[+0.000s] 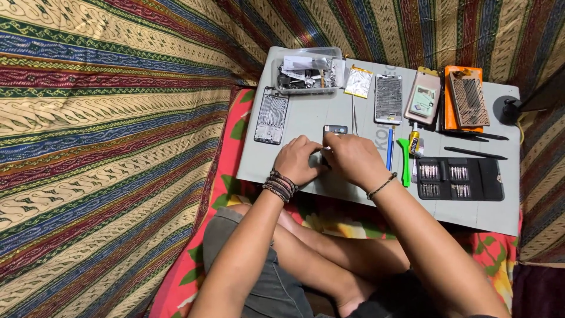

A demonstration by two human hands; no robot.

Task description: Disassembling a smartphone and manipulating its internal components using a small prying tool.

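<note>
1. Small phone part, dark and mostly hidden, sits between the two hands at the near middle of the grey work board point(294, 118), just below a small dark rectangular module point(335, 129) lying flat on the board.
2. Left hand point(297, 160), its wrist ringed with beaded bracelets, curls over the part from the left, apparently pinning it to the board; how tightly its fingers close cannot be told.
3. Right hand point(352, 159) comes in from the right with fingertips pinched narrowly together at the top edge of the part; whether they grip a tool or the piece itself cannot be made out.
4. Which way the part points, and how its long axis runs, cannot be told, since both hands cover it.
5. Laid out within reach, seemingly so each piece stays in sight: a clear plastic box of parts point(309, 73) at the far edge, a phone back frame point(271, 115) to the left, a silvery foil battery point(358, 81), a second phone frame point(388, 98), a pinkish phone point(422, 97) and an orange-backed case point(466, 97).
6. Tools lie side by side right of the hands, long axes running away from the person: a blue pen-like driver point(389, 150), a green pry tool point(404, 162), a small glue tube point(414, 141), and an open black bit set point(460, 178).
</note>
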